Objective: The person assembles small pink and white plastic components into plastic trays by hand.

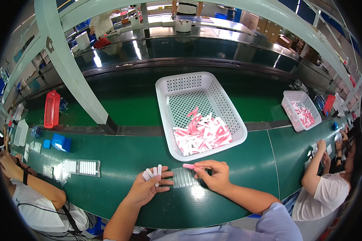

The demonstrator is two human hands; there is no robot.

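My left hand [144, 188] is closed round several short white sticks [159, 170] with rounded ends, fanned out between thumb and fingers. In my right hand [216, 176], thumb and forefinger pinch one pink stick [188, 165] of similar shape. Between the hands lies a clear plastic tray [183, 179] with narrow slots, partly covered by my right fingers; I cannot make out what its slots hold. Just beyond it stands a pale grey perforated basket [241, 134], and a loose heap of pink and white sticks [203, 134] covers its near half.
Filled clear trays [88, 168] lie on the green table [108, 150] to the left, near a blue box [61, 143] and a red basket [52, 109]. A metal post [74, 74] rises at left. Another basket [315, 116] stands right. Co-workers sit on both sides.
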